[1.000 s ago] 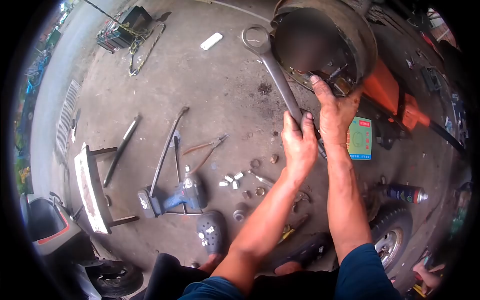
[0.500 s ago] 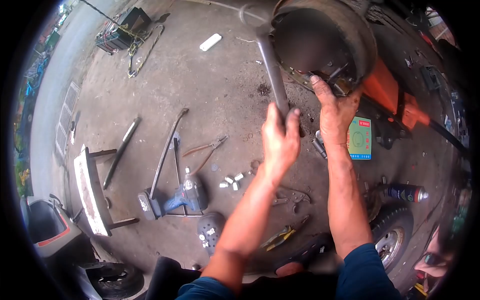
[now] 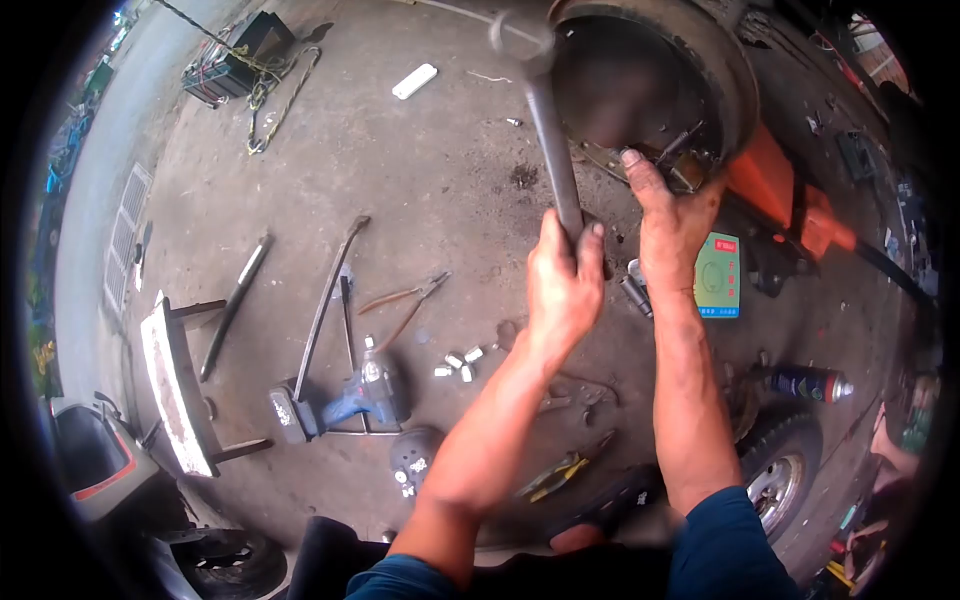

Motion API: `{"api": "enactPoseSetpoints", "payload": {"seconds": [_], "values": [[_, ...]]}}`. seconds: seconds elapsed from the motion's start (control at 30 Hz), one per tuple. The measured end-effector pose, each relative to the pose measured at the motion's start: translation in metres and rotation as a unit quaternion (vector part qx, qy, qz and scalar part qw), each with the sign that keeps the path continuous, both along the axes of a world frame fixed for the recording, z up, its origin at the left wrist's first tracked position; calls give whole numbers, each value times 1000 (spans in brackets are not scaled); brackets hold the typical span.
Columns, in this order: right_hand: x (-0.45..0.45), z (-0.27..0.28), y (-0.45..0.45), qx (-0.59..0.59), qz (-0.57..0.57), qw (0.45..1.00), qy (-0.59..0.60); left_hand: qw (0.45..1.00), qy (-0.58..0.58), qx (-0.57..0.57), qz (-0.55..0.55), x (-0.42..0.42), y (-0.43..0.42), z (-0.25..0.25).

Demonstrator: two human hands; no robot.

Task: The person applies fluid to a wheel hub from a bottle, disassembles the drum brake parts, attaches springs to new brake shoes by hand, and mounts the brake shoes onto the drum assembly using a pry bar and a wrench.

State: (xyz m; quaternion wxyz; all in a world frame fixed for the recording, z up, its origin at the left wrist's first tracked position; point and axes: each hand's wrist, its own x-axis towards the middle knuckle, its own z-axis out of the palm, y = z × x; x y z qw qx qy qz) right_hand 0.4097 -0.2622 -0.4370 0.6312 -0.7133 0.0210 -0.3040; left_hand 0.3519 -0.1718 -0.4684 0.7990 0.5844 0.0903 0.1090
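Note:
My left hand (image 3: 565, 280) is wrapped round the shaft of a hammer (image 3: 555, 150). Its round head is blurred, beside the left rim of a rusty drum-shaped wheel part (image 3: 738, 90). At the drum's lower edge is my right hand (image 3: 670, 215), thumb raised, the other fingers mostly hidden. A brownish metal piece (image 3: 688, 172) shows between thumb and fingers; whether it is held or part of the drum is unclear. The drum's inside is dark and smeared. Below the hands, a dark metal socket (image 3: 636, 295) lies near a green-and-yellow box (image 3: 718, 275).
A cordless impact wrench (image 3: 370, 390), pliers (image 3: 405, 300), a pry bar (image 3: 330, 300) and several wheel nuts (image 3: 460, 362) lie on the concrete. A low stool (image 3: 175, 390) stands at left. An orange jack (image 3: 770, 180), spray can (image 3: 805, 384) and tyre (image 3: 790, 465) are at right.
The hammer's head has shifted slightly right and down, closer to the drum, with my left hand a little lower. My right hand stays at the drum's edge. The view has shifted slightly.

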Motion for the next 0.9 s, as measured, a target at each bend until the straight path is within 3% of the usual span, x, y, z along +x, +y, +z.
{"api": "enactPoseSetpoints", "payload": {"seconds": [0.03, 0.17, 0.3, 0.43, 0.57, 0.67, 0.77, 0.8, 0.83, 0.9], "values": [[-2, 0, 0, -3, -1, 1000, 8, 995, 65, 33, -64, 2, 7, 2], [-3, 3, -1, 13, 10, 1000, 25, 997, -19, -25, 72, -30, 4, -21], [-16, -6, -16, 39, 124, 992, -4, 989, 32, 141, -36, -84, 6, -50], [-49, -13, -32, 88, 174, 981, 6, 984, -27, 170, -47, -104, -2, -55], [-67, -15, -42, 94, 128, 986, 57, 987, -98, 126, -11, -105, -14, -37], [-68, -9, -44, 84, 102, 991, 29, 988, -129, 78, 27, -97, -24, -29], [-67, 5, -53, 123, 23, 992, 22, 967, -100, 234, -21, -80, -27, -36], [-68, 7, -55, 119, -1, 993, 25, 965, 21, 241, -100, -71, -30, -35], [-70, 8, -53, 108, 7, 994, 30, 960, -41, 263, -89, -65, -29, -33], [-73, 8, -44, 85, 23, 995, 41, 969, -35, 232, -84, -75, -26, -24]]}}
